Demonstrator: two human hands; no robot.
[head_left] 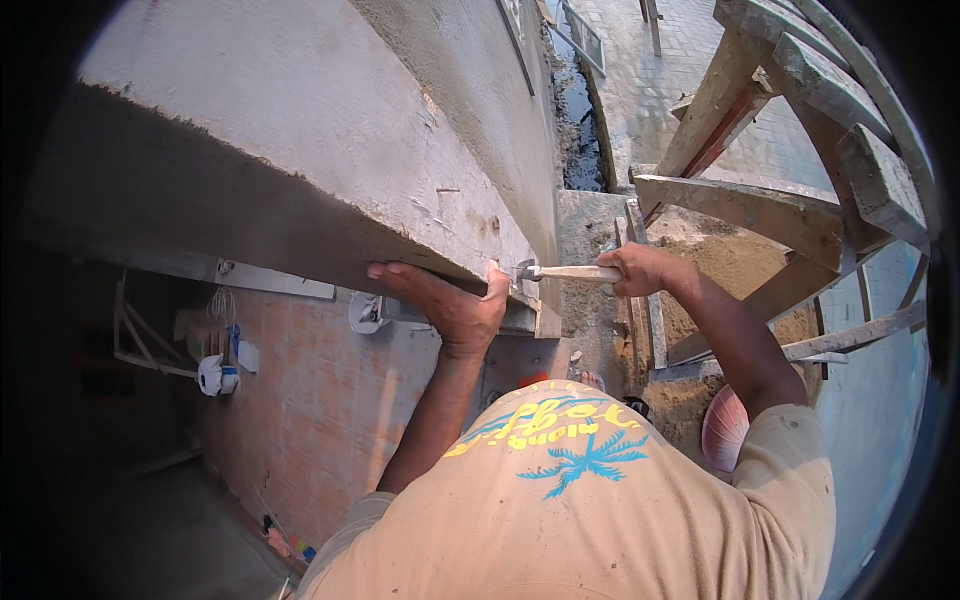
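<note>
A wooden-handled hammer [575,272] lies level in my right hand [640,271], whose fingers are wrapped round the end of the handle. Its metal head [528,270] is close against the end part of a long, pale, cement-smeared beam-like ledge [400,170]. My left hand [455,310] is spread along the lower edge of this ledge. The fingers point left against its underside, and the thumb stands up beside the hammer head. Whether a nail is between thumb and hammer cannot be made out. A small wooden piece [548,322] shows at the ledge's end.
Rough timber framing [740,200] stands at the right, over sand [725,265]. Ahead runs a narrow ditch [578,110] with dark water. Below the ledge at left are a reddish tiled surface [300,390] and a white container [217,376]. A pink rounded object [724,428] is by my right side.
</note>
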